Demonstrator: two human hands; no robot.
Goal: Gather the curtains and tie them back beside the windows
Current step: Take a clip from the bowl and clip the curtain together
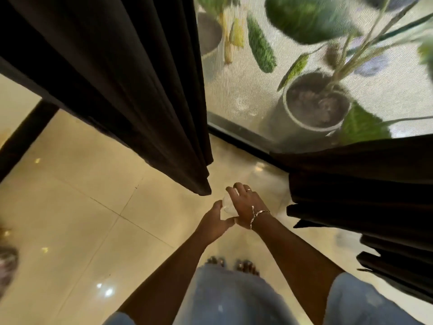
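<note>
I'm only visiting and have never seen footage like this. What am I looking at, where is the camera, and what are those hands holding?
No machine here: one wide-angle camera worn on a person's head looks down, so edges bend. The bare hands are that person's own: the left hand and the right hand, which wears a bracelet and ring. Between them is a small pale see-through object; the right hand's fingers curl over it, but it is too blurred to name. Below lies a glossy cream tiled floor. A dark pleated fabric curtain hangs at left, another dark curtain bunches at right. Behind is a mesh-screened window with a potted green plant outside.
</note>
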